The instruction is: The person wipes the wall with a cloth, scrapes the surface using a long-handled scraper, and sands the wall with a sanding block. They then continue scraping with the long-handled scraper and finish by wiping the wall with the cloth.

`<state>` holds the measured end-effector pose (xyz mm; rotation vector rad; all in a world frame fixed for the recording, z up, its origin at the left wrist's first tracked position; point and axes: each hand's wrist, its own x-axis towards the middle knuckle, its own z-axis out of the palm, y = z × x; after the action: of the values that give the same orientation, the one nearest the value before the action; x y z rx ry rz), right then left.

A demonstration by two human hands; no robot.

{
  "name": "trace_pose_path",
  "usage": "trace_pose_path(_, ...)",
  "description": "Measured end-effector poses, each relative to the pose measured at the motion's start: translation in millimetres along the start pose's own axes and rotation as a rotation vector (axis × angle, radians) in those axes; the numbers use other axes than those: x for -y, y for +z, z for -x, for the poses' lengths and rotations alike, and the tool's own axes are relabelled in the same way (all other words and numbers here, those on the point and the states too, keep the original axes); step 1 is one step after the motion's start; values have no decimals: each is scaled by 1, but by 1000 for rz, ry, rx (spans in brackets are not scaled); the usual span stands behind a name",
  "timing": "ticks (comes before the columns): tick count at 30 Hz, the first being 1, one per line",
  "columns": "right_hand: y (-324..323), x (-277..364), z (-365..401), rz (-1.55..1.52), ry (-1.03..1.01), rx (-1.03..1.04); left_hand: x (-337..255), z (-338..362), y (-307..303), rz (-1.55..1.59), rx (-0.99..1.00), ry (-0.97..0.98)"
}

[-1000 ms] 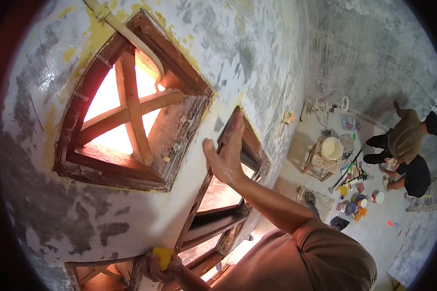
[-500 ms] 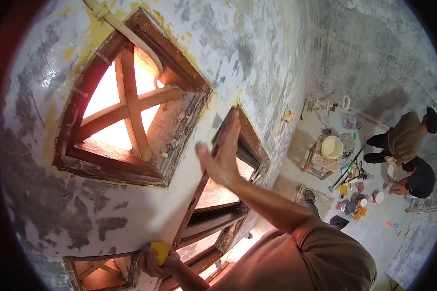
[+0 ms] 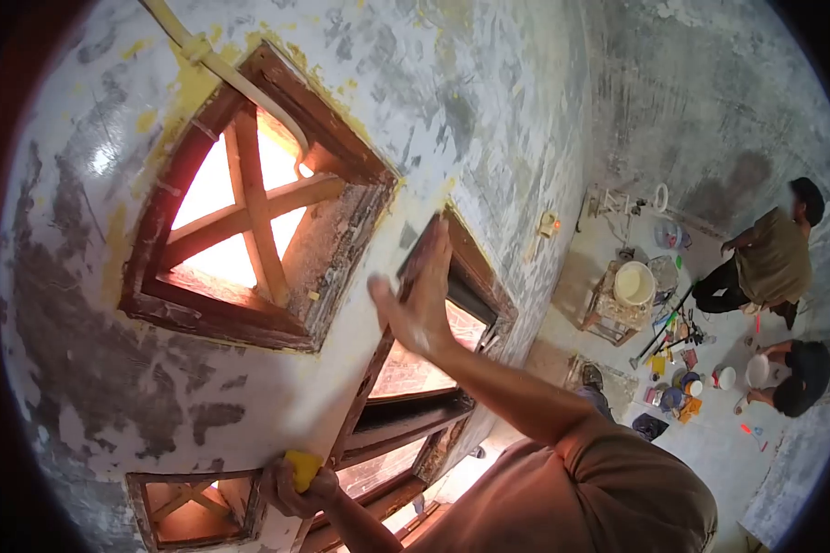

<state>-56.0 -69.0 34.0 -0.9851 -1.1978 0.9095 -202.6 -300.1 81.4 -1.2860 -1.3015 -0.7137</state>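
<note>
My right hand (image 3: 422,309) lies flat against the upper edge of a brown window frame (image 3: 475,263), its thumb spread out onto the pale wall (image 3: 341,364). Nothing shows in its grasp, though its palm is hidden. Lower down, my left hand (image 3: 290,488) grips a yellow block (image 3: 303,468), perhaps a sponge, close to the wall between the long frame and a small window (image 3: 194,509). Its fingers are curled round the block.
A larger window with crossed bars (image 3: 254,203) is at upper left, with a pale hose (image 3: 226,69) hanging over it. At right, a bucket (image 3: 633,283), scattered tools (image 3: 678,332), a standing person (image 3: 775,263) and a crouching person (image 3: 802,378) are on the floor.
The view has shifted slightly. My right hand stays on the frame edge, and my left hand still holds the yellow block. The two people at right have moved apart, one now more upright.
</note>
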Motion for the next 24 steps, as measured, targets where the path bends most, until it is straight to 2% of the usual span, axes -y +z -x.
trace_pose_path(2,-8,9,24,-119,-190,171,-2,-1,8,97,-48,-23)
trace_pose_path(3,-9,4,33,51,-173,270,-4,-1,11,100,-51,-23)
trace_pose_path(4,-6,-6,25,51,-166,271,-4,0,11,71,-49,-40)
trace_pose_path(6,-1,-10,-9,-25,6,-1,-6,0,5,28,-24,-52)
trace_pose_path(8,6,-10,-5,-71,37,14,-5,-4,8,24,-26,-27)
trace_pose_path(10,15,-16,25,-215,-219,17,-5,-2,12,37,-50,-30)
trace_pose_path(12,10,-5,28,-261,-165,72,-5,1,10,48,-25,-100)
trace_pose_path(14,19,-23,5,-184,83,-70,-5,1,9,5,-1,-87)
trace_pose_path(16,8,-8,5,-141,71,-71,-4,0,2,-48,5,-77)
trace_pose_path(18,2,2,28,-47,-211,101,-4,0,7,-3,12,-68)
trace_pose_path(19,3,2,42,34,-159,211,-5,0,8,27,24,-94)
trace_pose_path(20,1,2,30,33,-151,212,-8,-3,10,26,31,-91)
trace_pose_path(22,1,1,-1,110,-6,9,-10,-8,10,1,-2,-53)
trace_pose_path(24,3,3,7,128,-9,-20,-8,-6,5,-14,-1,-44)
